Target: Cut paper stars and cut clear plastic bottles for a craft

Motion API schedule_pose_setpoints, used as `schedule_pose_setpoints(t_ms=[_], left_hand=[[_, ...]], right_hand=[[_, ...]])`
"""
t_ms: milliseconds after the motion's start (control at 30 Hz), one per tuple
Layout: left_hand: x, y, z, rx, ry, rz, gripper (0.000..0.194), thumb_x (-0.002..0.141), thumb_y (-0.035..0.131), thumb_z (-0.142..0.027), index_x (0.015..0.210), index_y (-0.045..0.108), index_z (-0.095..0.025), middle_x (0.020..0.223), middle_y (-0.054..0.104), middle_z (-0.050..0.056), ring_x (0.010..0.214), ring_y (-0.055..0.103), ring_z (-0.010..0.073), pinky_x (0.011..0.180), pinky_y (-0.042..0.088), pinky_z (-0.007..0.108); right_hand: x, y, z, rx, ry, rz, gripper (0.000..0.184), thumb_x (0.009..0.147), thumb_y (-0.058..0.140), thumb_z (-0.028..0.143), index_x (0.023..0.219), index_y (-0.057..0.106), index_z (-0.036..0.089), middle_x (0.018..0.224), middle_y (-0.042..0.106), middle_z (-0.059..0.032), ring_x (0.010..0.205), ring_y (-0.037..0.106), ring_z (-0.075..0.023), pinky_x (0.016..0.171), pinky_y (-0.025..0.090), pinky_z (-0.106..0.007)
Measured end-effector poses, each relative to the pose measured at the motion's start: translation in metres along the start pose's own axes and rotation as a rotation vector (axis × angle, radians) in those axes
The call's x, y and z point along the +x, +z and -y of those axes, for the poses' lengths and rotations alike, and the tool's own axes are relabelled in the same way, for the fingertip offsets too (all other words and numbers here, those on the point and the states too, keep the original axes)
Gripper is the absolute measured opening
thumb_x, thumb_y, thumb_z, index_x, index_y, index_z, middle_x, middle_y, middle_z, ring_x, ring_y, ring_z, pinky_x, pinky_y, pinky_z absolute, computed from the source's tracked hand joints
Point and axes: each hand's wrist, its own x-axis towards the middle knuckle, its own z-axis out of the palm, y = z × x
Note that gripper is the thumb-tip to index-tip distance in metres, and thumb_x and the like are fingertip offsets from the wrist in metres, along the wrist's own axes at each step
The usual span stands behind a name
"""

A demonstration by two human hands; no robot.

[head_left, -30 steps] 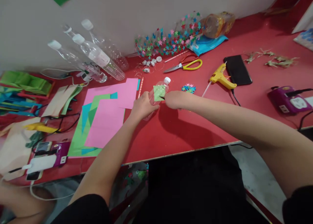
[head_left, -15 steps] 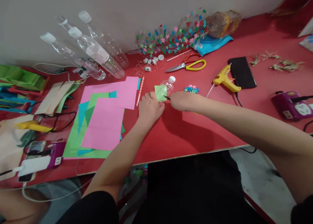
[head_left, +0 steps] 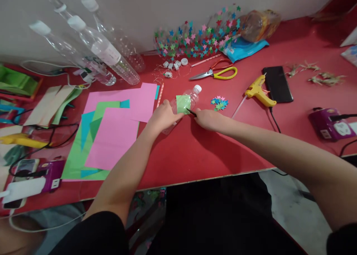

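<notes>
A clear plastic bottle point(head_left: 195, 95) with a white cap lies slantwise on the red table, its cap pointing away to the right. On its side sits a light green paper square point(head_left: 183, 104). My left hand point(head_left: 162, 117) is closed around the bottle's body, thumb along the square's lower edge. My right hand point(head_left: 208, 119) grips a thin black pointed tool point(head_left: 191, 112), whose tip touches or nearly touches the square's lower right part. Whether it is a pen or a blade I cannot tell. Small coloured paper stars point(head_left: 219, 103) lie in a heap just beyond my right hand.
Coloured paper sheets point(head_left: 111, 136) lie at left, tall bottles point(head_left: 106, 54) behind them. A star-covered bottle point(head_left: 195, 39) lies along the wall. Yellow-handled scissors point(head_left: 214, 73), a glue gun point(head_left: 260, 90), a phone point(head_left: 278, 84) and a purple power socket point(head_left: 326, 125) are toward the right.
My left hand has slid back toward the bottle's base, uncovering more of the green square. My right hand stays close by with the black tool. The camera view has shifted slightly.
</notes>
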Motion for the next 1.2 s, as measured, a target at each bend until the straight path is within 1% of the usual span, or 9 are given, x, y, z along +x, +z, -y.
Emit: schedule_pose_setpoints(t_ms=[200, 333, 433, 667, 800, 900, 967, 1067, 1200], left_hand=[[-0.003, -0.004, 0.004, -0.007, 0.003, -0.011, 0.068, 0.077, 0.061, -0.056, 0.123, 0.043, -0.010, 0.113, 0.063, 0.023, 0.108, 0.062, 0.0384, 0.082, 0.049, 0.042], [-0.015, 0.001, -0.001, 0.150, 0.100, -0.144, 0.050, 0.083, 0.055, -0.055, 0.106, 0.053, -0.011, 0.114, 0.060, 0.024, 0.114, 0.057, 0.0404, 0.092, 0.045, 0.048], [-0.019, 0.009, -0.004, 0.143, 0.088, -0.196, 0.046, 0.085, 0.054, -0.047, 0.112, 0.049, -0.010, 0.109, 0.060, 0.023, 0.109, 0.059, 0.0383, 0.089, 0.046, 0.048], [-0.012, 0.013, 0.002, 0.065, 0.193, -0.169, 0.049, 0.075, 0.066, -0.037, 0.111, 0.047, -0.010, 0.111, 0.058, 0.021, 0.110, 0.056, 0.0352, 0.094, 0.044, 0.046], [-0.008, 0.014, 0.006, -0.229, 0.102, -0.078, 0.051, 0.073, 0.068, -0.039, 0.113, 0.047, -0.016, 0.103, 0.062, 0.012, 0.097, 0.061, 0.0289, 0.083, 0.048, 0.042], [-0.006, 0.019, 0.010, -0.491, 0.054, 0.002, 0.054, 0.070, 0.070, -0.043, 0.113, 0.048, -0.018, 0.095, 0.062, 0.007, 0.088, 0.062, 0.0234, 0.080, 0.048, 0.040], [-0.006, 0.020, 0.014, -0.672, 0.035, 0.042, 0.056, 0.068, 0.072, -0.043, 0.112, 0.048, -0.018, 0.094, 0.061, 0.006, 0.087, 0.062, 0.0213, 0.079, 0.049, 0.038], [-0.013, 0.015, 0.021, -0.934, 0.042, 0.099, 0.054, 0.066, 0.072, -0.038, 0.111, 0.048, -0.019, 0.098, 0.062, 0.006, 0.091, 0.063, 0.0208, 0.080, 0.051, 0.037], [-0.032, 0.003, 0.029, -1.153, 0.135, 0.136, 0.054, 0.066, 0.069, -0.029, 0.115, 0.046, -0.023, 0.119, 0.062, 0.010, 0.113, 0.060, 0.0235, 0.089, 0.051, 0.038]], right_hand=[[-0.003, -0.006, 0.004, -0.035, 0.016, -0.074, 0.033, 0.098, 0.036, 0.020, 0.122, 0.054, 0.006, 0.109, 0.070, -0.0247, 0.099, 0.069, -0.0288, 0.078, 0.050, -0.034], [-0.008, -0.027, 0.012, -0.047, -0.018, 0.051, 0.029, 0.093, 0.041, 0.013, 0.110, 0.064, 0.005, 0.079, 0.073, -0.0188, 0.073, 0.071, -0.0249, 0.069, 0.050, -0.032], [-0.010, -0.040, 0.018, -0.062, -0.012, 0.127, 0.027, 0.089, 0.044, 0.009, 0.101, 0.068, 0.003, 0.060, 0.069, -0.0149, 0.057, 0.067, -0.0230, 0.063, 0.050, -0.032], [-0.004, -0.048, 0.016, -0.101, -0.019, 0.217, 0.030, 0.090, 0.042, 0.015, 0.092, 0.070, 0.004, 0.058, 0.066, -0.0139, 0.052, 0.064, -0.0231, 0.056, 0.049, -0.033], [0.002, -0.034, 0.007, -0.066, -0.044, 0.202, 0.028, 0.092, 0.043, 0.015, 0.097, 0.068, 0.004, 0.072, 0.071, -0.0174, 0.062, 0.068, -0.0229, 0.061, 0.048, -0.030], [0.006, -0.016, -0.004, -0.049, -0.081, 0.063, 0.032, 0.096, 0.040, 0.022, 0.116, 0.060, 0.006, 0.100, 0.072, -0.0212, 0.085, 0.070, -0.0252, 0.068, 0.047, -0.029], [0.009, -0.008, -0.011, -0.052, -0.088, 0.000, 0.033, 0.097, 0.040, 0.025, 0.120, 0.057, 0.008, 0.106, 0.070, -0.0213, 0.093, 0.069, -0.0266, 0.069, 0.045, -0.029], [0.011, -0.005, -0.020, -0.039, -0.113, -0.004, 0.033, 0.097, 0.041, 0.032, 0.115, 0.059, 0.011, 0.102, 0.071, -0.0182, 0.087, 0.069, -0.0242, 0.064, 0.044, -0.027], [0.003, -0.009, -0.030, 0.145, -0.124, -0.012, 0.029, 0.098, 0.040, 0.039, 0.107, 0.056, 0.016, 0.084, 0.071, -0.0089, 0.057, 0.063, -0.0146, 0.052, 0.039, -0.023]])
